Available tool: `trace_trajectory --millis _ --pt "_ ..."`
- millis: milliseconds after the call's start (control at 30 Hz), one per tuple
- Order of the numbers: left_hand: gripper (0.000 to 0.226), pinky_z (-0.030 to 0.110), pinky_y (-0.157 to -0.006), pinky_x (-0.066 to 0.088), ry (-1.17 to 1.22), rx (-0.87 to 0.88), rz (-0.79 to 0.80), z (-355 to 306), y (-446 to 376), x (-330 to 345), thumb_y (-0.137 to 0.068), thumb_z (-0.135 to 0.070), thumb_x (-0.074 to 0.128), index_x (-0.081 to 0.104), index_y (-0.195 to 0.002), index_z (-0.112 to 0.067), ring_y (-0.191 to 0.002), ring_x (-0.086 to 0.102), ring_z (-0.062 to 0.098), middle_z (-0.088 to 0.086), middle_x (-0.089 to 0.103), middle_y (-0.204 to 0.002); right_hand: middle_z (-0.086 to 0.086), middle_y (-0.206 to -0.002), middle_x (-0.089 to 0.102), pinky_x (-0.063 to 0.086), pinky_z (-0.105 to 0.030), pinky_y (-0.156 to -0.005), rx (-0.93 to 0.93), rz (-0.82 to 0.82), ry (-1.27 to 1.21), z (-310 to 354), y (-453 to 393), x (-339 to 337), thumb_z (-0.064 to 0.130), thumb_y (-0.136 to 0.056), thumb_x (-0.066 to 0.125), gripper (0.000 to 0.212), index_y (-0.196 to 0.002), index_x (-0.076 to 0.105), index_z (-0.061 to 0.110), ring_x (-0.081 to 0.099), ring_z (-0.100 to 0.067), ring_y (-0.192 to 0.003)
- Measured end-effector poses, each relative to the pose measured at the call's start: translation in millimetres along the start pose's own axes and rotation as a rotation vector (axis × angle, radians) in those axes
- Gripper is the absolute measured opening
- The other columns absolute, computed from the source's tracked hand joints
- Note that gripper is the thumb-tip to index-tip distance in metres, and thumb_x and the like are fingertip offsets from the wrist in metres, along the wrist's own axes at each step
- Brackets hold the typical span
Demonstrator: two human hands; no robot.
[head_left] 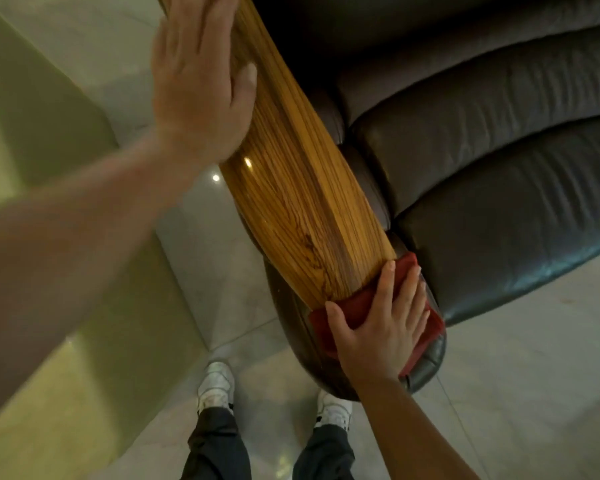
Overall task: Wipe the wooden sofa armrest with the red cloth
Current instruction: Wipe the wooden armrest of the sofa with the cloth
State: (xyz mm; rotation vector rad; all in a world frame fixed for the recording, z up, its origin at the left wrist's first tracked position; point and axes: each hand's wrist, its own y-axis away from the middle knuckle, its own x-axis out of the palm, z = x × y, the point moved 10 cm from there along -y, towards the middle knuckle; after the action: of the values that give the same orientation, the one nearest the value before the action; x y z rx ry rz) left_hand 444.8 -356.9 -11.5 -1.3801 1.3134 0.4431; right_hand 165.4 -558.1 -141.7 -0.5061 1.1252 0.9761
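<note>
The long, glossy wooden sofa armrest with its striped golden-brown grain is running from the top of the view down toward the person's feet, capping the side of a dark brown leather sofa with padded, ribbed cushions. The right hand is lying flat with its fingers spread, pressing the red cloth down over the near, rounded end of the armrest — the cloth is showing on both sides of the hand and draping onto the dark leather front below the wood. The fingertips are pointing up along the armrest, touching the edge of the wood.

The left hand is resting farther up, open and flat, with its palm laid against the left side of the wooden top and its thumb lying across the grain; it is holding nothing.

Below, two white sneakers and dark trouser legs are standing on the pale, shiny tiled floor — one foot on each side of the armrest's near end.
</note>
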Motion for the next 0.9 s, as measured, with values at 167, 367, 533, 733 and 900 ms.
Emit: trace_trajectory --millis 167,367,533,733,900 --pt "0.065 0.049 -0.112 0.024 0.416 -0.461 0.147 -69.4 191.2 12.8 -0.088 -0.025 0.058 0.029 -0.142 -0.003 -0.14 0.021 0.029 0.021 0.024 -0.151 -0.014 -0.155 0.026 0.024 -0.063 -0.104 -0.061 0.086 -0.063 -12.6 -10.5 -12.7 0.076 -0.08 0.039 0.086 -0.151 0.016 0.034 0.026 -0.039 -0.135" --pt "0.052 0.03 -0.089 0.052 0.907 -1.015 0.319 -129.3 317.6 64.5 -0.086 -0.026 0.064 0.038 -0.131 -0.03 -0.115 0.052 0.0 -0.003 0.051 -0.129 0.0 -0.144 0.041 0.031 -0.044 -0.107 -0.239 0.481 -0.147 -42.2 -83.5 -18.1 0.07 -0.071 0.066 0.091 -0.148 0.029 0.037 0.032 -0.02 -0.133" --pt "0.027 0.007 -0.058 0.045 0.859 -1.057 0.334 -122.0 320.0 67.9 -0.084 -0.024 0.071 0.052 -0.088 -0.044 -0.079 0.06 -0.01 -0.018 0.065 -0.084 0.011 -0.103 0.066 0.054 -0.017 -0.071 -0.224 0.852 -0.409 -27.5 -102.3 -8.0 0.025 -0.076 0.083 0.043 -0.112 0.061 0.033 0.063 0.007 -0.084" --pt "0.013 0.02 -0.068 0.052 1.047 -0.924 0.263 -133.8 295.1 40.6 -0.081 -0.034 0.067 0.059 -0.09 -0.038 -0.085 0.064 0.005 -0.017 0.067 -0.087 0.008 -0.101 0.069 0.048 -0.009 -0.065 -0.244 0.929 -0.373 -28.2 -101.1 -21.2 0.014 -0.077 0.082 0.039 -0.111 0.066 0.024 0.065 0.006 -0.082" --pt "0.008 0.021 -0.067 0.051 1.253 -0.841 0.268 -147.2 280.3 35.8 -0.089 -0.031 0.058 0.055 -0.096 -0.027 -0.084 0.062 0.004 -0.019 0.065 -0.086 0.018 -0.071 0.066 0.043 -0.007 -0.062 -0.453 0.809 -0.217 -15.1 -99.8 -55.6 0.025 -0.07 0.084 0.019 -0.076 0.068 0.034 0.061 0.006 -0.068"
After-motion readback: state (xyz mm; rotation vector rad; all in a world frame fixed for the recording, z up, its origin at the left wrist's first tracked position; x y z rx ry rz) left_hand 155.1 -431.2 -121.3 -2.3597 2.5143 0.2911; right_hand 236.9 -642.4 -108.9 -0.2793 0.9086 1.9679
